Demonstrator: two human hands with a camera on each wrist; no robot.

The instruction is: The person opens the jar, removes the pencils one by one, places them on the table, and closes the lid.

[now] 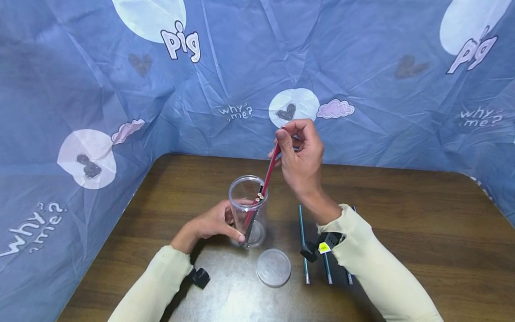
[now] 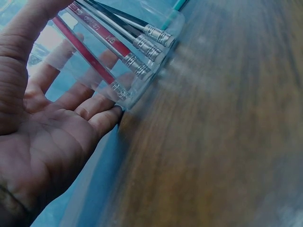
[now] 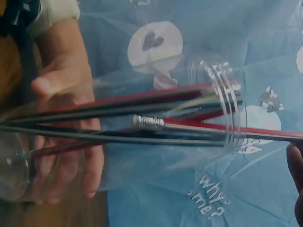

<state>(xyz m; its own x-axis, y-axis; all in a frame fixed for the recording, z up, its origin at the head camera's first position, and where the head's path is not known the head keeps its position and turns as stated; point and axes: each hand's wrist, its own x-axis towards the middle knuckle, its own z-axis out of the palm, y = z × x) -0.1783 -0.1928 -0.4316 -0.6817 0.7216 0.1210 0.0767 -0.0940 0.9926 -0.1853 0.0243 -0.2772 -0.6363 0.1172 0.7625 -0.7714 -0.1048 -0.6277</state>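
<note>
My left hand [image 1: 215,221] grips a tall clear jar [image 1: 254,230] near its base, thumb in front. Inside lean several red and black pencils, their pale unsharpened ends up. Seen from the left wrist, a red pencil [image 2: 102,35] and a black pencil [image 2: 116,26] rest with eraser ends at the jar's bottom. Above the mouth, my right hand [image 1: 303,156] pinches another red pencil [image 1: 271,165] by its upper end between thumb and fingers. That pencil slants down through the opening; the right wrist view has its eraser [image 3: 147,122] partway down inside the jar.
A round clear lid [image 1: 273,268] lies on the brown wooden table [image 1: 422,241] in front of the jar. To its right lie several dark green pencils [image 1: 303,237], partly hidden under the right forearm. Blue printed cloth [image 1: 237,58] hangs behind the table and at its sides.
</note>
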